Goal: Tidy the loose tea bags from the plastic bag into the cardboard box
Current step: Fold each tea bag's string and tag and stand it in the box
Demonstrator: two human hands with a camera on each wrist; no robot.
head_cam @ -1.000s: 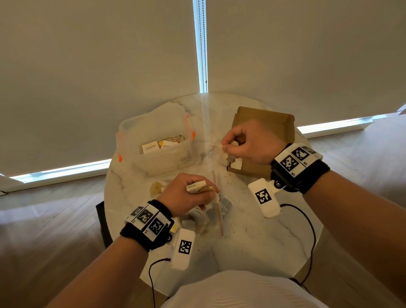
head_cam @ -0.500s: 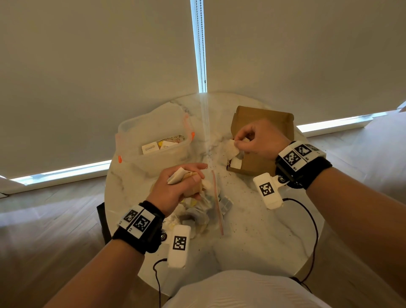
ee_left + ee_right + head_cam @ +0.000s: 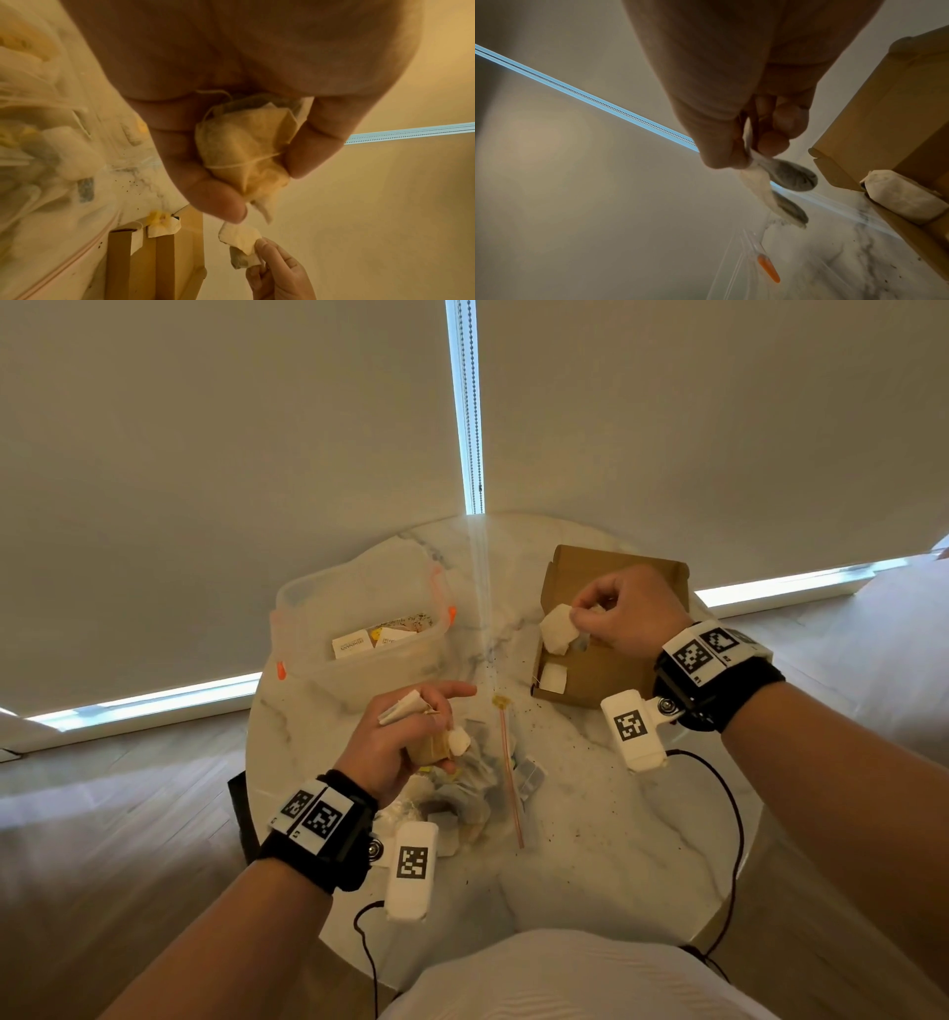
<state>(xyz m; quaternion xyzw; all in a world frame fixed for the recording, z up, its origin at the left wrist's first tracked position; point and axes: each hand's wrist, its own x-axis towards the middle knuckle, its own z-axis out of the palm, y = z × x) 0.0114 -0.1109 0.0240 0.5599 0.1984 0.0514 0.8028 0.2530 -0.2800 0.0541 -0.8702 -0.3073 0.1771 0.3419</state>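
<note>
Head view: a round marble worktop (image 3: pixel 590 814). At its far right edge sits an open cardboard box (image 3: pixel 606 675) with one tea bag already lying in its near left corner. The right hand (image 3: pixel 624 616) has lifted slightly over the box since a moment ago; its fingers pinch a pale tea bag (image 3: pixel 558 628) that now hangs above the box's left side, not yet let go. The left hand (image 3: pixel 405 742) has risen off the clear plastic bag (image 3: pixel 493 778) near the worktop's middle and turned palm up, its fingers curled round a bunch of tea bags (image 3: pixel 436 744), the index finger pointing out. A clear plastic tub (image 3: pixel 359 629) stands at the far left edge.

Left wrist view: the left fingers (image 3: pixel 318 138) and thumb cup a crumpled tea bag with its string wrapped round it. More bags remain inside the plastic bag on the left.

Right wrist view: the right fingers (image 3: pixel 772 142) nip the top of a pale bag with dark, filled pouches dangling, just beside the box's corner.

It seems the drop into the box is next, with the left hand's bunch ready to follow.
</note>
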